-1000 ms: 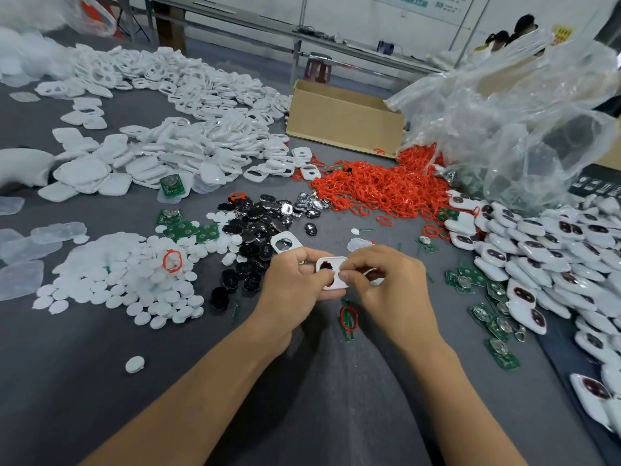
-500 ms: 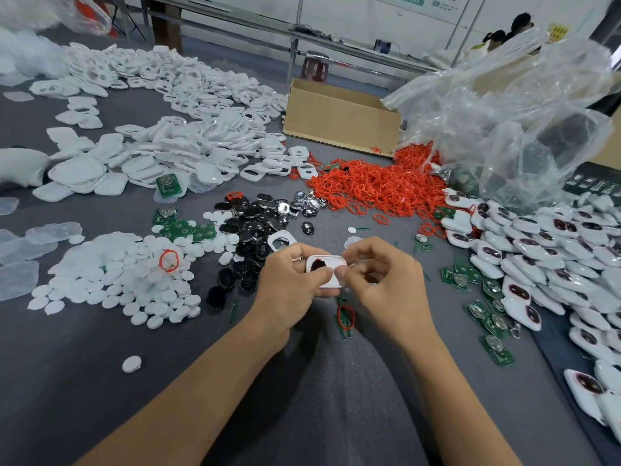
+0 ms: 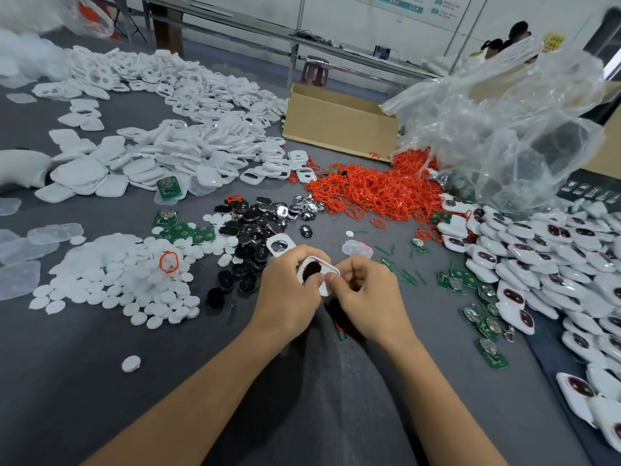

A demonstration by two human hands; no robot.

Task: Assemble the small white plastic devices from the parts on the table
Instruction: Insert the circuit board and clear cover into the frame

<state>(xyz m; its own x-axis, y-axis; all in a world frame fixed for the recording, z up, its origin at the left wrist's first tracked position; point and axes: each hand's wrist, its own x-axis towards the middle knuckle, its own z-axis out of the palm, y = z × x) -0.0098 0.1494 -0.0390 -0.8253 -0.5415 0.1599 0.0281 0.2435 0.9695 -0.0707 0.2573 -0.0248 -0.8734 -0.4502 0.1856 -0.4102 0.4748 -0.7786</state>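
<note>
White plastic shell (image 3: 328,268), one piece, rounded-square and glossy, sits just above the grey cloth-covered table (image 3: 84,381) near the middle, tilted, with a single dark oval insert (image 3: 312,270) showing in its opening. Two bare hands hold it. The left hand (image 3: 289,290) has its fingers curled round the shell's left edge, and the right hand (image 3: 368,290) pinches its right edge between thumb and forefinger. One more white frame (image 3: 280,245) with an open window lies just beyond the left hand. To the left spreads a pile of flat matte white discs (image 3: 111,280), too many to count, with one red ring (image 3: 168,262) on top and one stray disc (image 3: 131,363) lying apart near the left forearm. Shiny black ovals (image 3: 248,237) are heaped between the discs and a tangle of thin red rings (image 3: 369,190). Farther back lies a broad heap of white shells (image 3: 174,146). On the right, green circuit boards (image 3: 484,317) are scattered beside a stack of closed white devices (image 3: 554,257) with dark windows. One cardboard box (image 3: 339,129) and one crumpled clear plastic bag (image 3: 504,122) stand behind.
</note>
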